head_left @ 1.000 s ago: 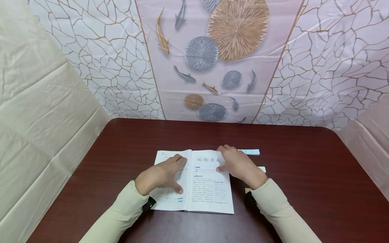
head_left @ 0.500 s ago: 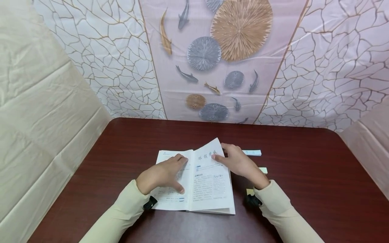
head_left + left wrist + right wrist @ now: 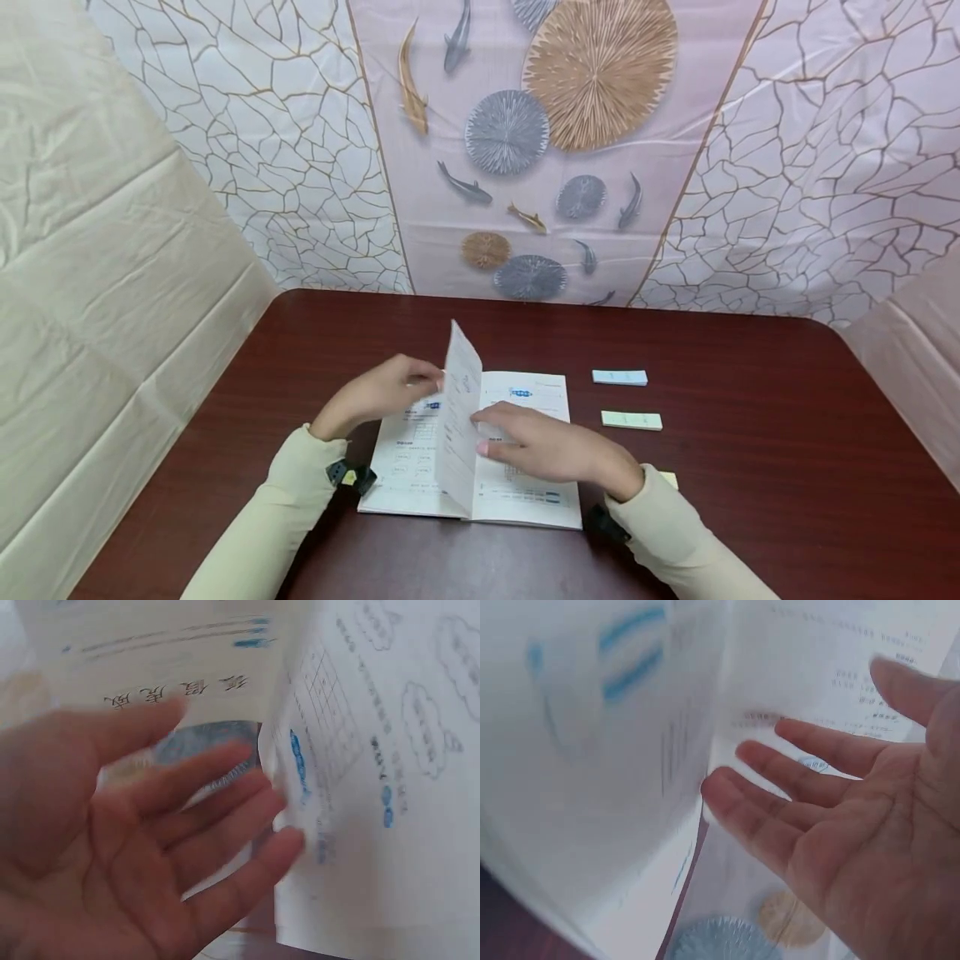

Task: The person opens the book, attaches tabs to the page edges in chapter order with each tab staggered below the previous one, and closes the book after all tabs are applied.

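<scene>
An open book [image 3: 551, 504] with printed text lies flat in the middle of the table. One page [image 3: 459, 417] stands nearly upright along its spine. My left hand [image 3: 378, 393] is at the upper left of that page, fingers spread and loosely bent; in the left wrist view no finger curls round the paper. On the other side, my right hand [image 3: 551, 443] is over the right-hand page with its fingertips at the standing page. The right wrist view shows those fingers [image 3: 757, 825] extended, close to or touching the paper.
To the right of the book lie a light blue paper strip [image 3: 619, 377] and a pale green one [image 3: 632, 420]. A yellow piece [image 3: 670, 479] is partly covered by the right sleeve. Behind the dark red table [image 3: 787, 400] hangs a patterned cloth [image 3: 510, 192].
The right hand has lifted the right-hand page and swung it left to upright, and no longer pinches its corner. My left hand has moved up and left off the left page.
</scene>
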`<state>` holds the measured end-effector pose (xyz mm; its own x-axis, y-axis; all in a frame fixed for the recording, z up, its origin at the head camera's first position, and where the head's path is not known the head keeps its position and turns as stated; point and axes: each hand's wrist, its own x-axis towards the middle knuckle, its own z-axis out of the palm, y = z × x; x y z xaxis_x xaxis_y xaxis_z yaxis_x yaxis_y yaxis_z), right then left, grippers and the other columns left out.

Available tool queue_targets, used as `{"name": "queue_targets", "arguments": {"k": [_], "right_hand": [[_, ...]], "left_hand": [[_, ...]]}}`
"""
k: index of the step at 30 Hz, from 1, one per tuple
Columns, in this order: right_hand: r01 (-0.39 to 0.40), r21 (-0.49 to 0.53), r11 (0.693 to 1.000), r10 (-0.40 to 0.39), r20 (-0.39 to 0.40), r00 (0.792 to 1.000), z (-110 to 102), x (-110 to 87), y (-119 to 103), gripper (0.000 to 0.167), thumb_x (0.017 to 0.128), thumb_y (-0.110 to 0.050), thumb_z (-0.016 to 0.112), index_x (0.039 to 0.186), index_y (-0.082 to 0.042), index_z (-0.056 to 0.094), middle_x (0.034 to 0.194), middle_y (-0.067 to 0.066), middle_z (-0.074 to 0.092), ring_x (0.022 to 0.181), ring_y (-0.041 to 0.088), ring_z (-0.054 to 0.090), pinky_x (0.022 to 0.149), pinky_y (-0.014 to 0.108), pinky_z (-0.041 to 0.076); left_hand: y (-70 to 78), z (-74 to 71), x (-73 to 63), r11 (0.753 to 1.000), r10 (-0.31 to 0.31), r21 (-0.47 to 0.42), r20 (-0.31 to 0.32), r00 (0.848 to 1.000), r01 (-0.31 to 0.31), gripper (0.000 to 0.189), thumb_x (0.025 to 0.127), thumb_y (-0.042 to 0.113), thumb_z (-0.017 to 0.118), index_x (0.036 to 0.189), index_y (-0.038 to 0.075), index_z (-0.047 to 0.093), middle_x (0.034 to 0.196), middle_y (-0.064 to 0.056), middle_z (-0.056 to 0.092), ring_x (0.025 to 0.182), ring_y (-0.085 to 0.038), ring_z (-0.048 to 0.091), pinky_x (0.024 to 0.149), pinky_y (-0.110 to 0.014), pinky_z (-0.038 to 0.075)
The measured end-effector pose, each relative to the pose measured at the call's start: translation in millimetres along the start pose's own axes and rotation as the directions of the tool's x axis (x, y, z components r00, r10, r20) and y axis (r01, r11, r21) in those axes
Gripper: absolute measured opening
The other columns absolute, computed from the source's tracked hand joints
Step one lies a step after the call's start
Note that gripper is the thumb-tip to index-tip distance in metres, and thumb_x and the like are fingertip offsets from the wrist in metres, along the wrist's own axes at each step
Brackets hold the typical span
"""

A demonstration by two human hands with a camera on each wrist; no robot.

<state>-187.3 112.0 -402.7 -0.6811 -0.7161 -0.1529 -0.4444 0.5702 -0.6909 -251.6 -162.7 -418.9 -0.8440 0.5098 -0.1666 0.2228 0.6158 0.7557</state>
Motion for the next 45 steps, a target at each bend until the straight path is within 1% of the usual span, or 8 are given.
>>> {"name": "queue_targets", "arguments": {"k": [4, 7, 14, 27, 32, 36, 39, 45], "right_hand": [[0.03, -0.118, 0.993, -0.029, 0.014, 0.999, 15, 1.3, -6, 0.06, 0.109, -0.032, 0.061, 0.156, 0.001, 0.046, 0.16, 0.02, 0.043, 0.151, 0.034, 0.04, 0.121, 0.052, 0.035], [0.038, -0.205, 0.978, -0.038, 0.003, 0.999, 23, 1.6, -10, 0.062, 0.107, -0.032, 0.064, 0.155, 0.002, 0.046, 0.162, 0.023, 0.041, 0.152, 0.037, 0.037, 0.122, 0.053, 0.034], [0.011, -0.265, 0.964, -0.008, 0.012, 1.0, 31, 0.5, -15, 0.063, 0.105, -0.03, 0.067, 0.157, -0.001, 0.045, 0.164, 0.021, 0.038, 0.153, 0.035, 0.035, 0.123, 0.052, 0.033], [-0.007, -0.327, 0.945, 0.025, 0.05, 0.998, 36, 0.0, -18, 0.064, 0.105, -0.032, 0.066, 0.16, -0.005, 0.044, 0.17, 0.018, 0.03, 0.157, 0.034, 0.028, 0.125, 0.049, 0.03], [-0.014, -0.362, 0.932, 0.031, 0.04, 0.999, 39, 1.7, -19, 0.064, 0.105, -0.033, 0.067, 0.159, -0.007, 0.045, 0.169, 0.018, 0.03, 0.156, 0.036, 0.03, 0.124, 0.049, 0.032], [-0.011, -0.397, 0.918, 0.022, 0.024, 0.999, 41, 2.9, -21, 0.061, 0.105, -0.03, 0.067, 0.158, -0.007, 0.047, 0.168, 0.018, 0.033, 0.155, 0.037, 0.033, 0.123, 0.048, 0.034], [0.007, -0.439, 0.899, 0.001, 0.017, 1.0, 41, 3.3, -21, 0.057, 0.106, -0.026, 0.066, 0.157, -0.006, 0.049, 0.167, 0.018, 0.036, 0.153, 0.036, 0.036, 0.122, 0.048, 0.036], [0.034, -0.461, 0.887, -0.024, 0.027, 0.999, 36, 2.1, -19, 0.052, 0.107, -0.018, 0.063, 0.156, -0.007, 0.051, 0.165, 0.017, 0.039, 0.151, 0.035, 0.039, 0.12, 0.047, 0.038]], "left_hand": [[-11.1, -14.2, -1.7, 0.948, -0.145, -0.301, -0.104, 0.984, 0.107, 0.049, 0.115, 0.031, 0.044, 0.134, -0.008, 0.066, 0.127, -0.021, 0.071, 0.114, -0.03, 0.071, 0.096, -0.044, 0.059], [-13.3, -24.4, -4.6, 0.933, -0.202, -0.331, -0.152, 0.968, 0.143, 0.066, 0.113, 0.049, 0.042, 0.13, -0.01, 0.066, 0.113, -0.021, 0.073, 0.099, -0.027, 0.074, 0.085, -0.038, 0.062], [-15.3, -38.2, -14.9, 0.973, -0.217, -0.112, -0.166, 0.962, 0.2, 0.032, 0.102, 0.037, 0.071, 0.093, 0.007, 0.078, 0.076, -0.004, 0.07, 0.079, -0.024, 0.067, 0.067, -0.034, 0.052], [-29.2, -32.2, -12.1, 0.952, -0.29, 0.048, -0.174, 0.941, 0.302, 0.023, 0.096, 0.028, 0.079, 0.081, 0.01, 0.078, 0.07, -0.003, 0.07, 0.071, -0.02, 0.062, 0.064, -0.032, 0.041], [-26.6, -26.8, -11.7, 0.928, -0.288, 0.18, -0.206, 0.935, 0.326, 0.024, 0.094, 0.029, 0.081, 0.078, 0.011, 0.076, 0.07, -0.002, 0.068, 0.067, -0.019, 0.06, 0.06, -0.032, 0.041], [-13.7, -25.1, -13.7, 0.859, -0.296, 0.345, -0.271, 0.916, 0.379, 0.028, 0.089, 0.031, 0.086, 0.097, 0.009, 0.069, 0.085, -0.006, 0.067, 0.075, -0.024, 0.059, 0.066, -0.039, 0.045], [0.3, -25.0, -16.8, 0.834, -0.255, 0.428, -0.264, 0.93, 0.35, 0.051, 0.084, 0.029, 0.09, 0.121, 0.005, 0.064, 0.112, -0.012, 0.066, 0.097, -0.03, 0.061, 0.083, -0.049, 0.052], [29.8, -14.6, -22.6, 0.875, -0.128, 0.467, -0.03, 0.991, 0.127, 0.091, 0.08, 0.024, 0.095, 0.155, 0.003, 0.047, 0.156, -0.019, 0.045, 0.142, -0.035, 0.046, 0.115, -0.052, 0.044]]}}
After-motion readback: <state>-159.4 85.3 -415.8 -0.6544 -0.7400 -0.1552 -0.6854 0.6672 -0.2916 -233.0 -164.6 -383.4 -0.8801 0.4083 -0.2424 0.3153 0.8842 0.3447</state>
